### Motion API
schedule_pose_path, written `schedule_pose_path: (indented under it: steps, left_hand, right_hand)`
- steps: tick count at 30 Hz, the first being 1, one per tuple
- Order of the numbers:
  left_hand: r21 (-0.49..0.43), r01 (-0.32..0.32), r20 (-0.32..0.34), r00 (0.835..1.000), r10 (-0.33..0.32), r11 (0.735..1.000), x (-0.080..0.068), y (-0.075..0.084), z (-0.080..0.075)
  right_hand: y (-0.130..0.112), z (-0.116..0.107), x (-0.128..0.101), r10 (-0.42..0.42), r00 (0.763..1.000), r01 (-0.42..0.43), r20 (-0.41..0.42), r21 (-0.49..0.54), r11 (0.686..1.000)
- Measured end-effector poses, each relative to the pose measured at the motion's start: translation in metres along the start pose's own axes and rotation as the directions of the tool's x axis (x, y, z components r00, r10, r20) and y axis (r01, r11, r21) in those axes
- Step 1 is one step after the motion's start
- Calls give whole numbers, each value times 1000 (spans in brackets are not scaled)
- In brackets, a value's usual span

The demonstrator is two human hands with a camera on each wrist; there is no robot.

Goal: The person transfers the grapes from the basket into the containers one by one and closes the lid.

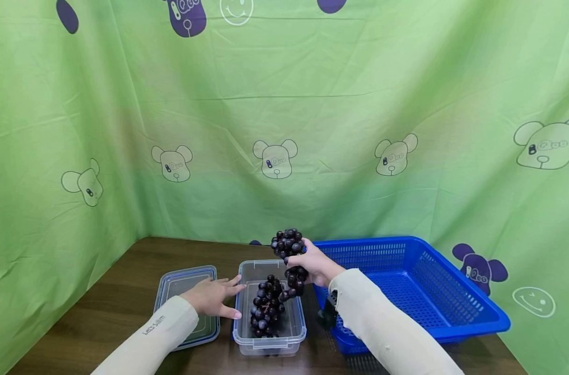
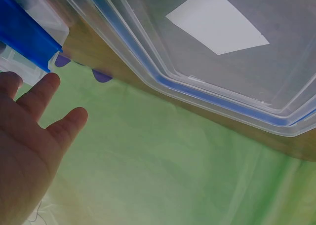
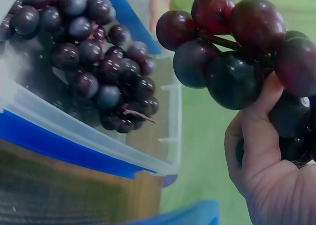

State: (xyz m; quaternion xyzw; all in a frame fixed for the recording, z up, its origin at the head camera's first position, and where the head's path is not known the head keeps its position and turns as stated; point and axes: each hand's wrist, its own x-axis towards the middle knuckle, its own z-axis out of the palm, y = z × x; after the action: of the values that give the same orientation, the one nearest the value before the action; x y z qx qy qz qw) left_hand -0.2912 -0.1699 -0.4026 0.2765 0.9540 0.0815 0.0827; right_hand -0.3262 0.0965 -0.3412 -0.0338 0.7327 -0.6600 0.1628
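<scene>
In the head view a clear plastic container [image 1: 291, 312] stands on the table with a bunch of dark grapes [image 1: 267, 307] lying in it. My right hand [image 1: 316, 264] grips a second bunch of grapes [image 1: 288, 243] above the container's right side, part of it hanging down over the box. In the right wrist view the thumb presses against the held grapes [image 3: 234, 79]. My left hand [image 1: 214, 298] is at the container's left rim, fingers spread and holding nothing. Beneath that forearm lies the clear lid [image 1: 172, 284] with a blue seal, its white label [image 2: 217, 22] showing in the left wrist view.
A large blue plastic basket [image 1: 471, 323] stands to the right of the container, partly behind my right forearm. The brown wooden table [image 1: 125, 291] reaches back to a green printed cloth [image 1: 331, 198] hanging behind and at both sides.
</scene>
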Motion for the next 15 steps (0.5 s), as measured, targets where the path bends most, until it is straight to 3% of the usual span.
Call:
schedule_pose_path:
  steps: [15]
  left_hand:
    - [-4,8,3,1000,-8,1000,1,-1,-1]
  right_hand:
    - [22,15,-4,-13,1000,12,-18,-58,998]
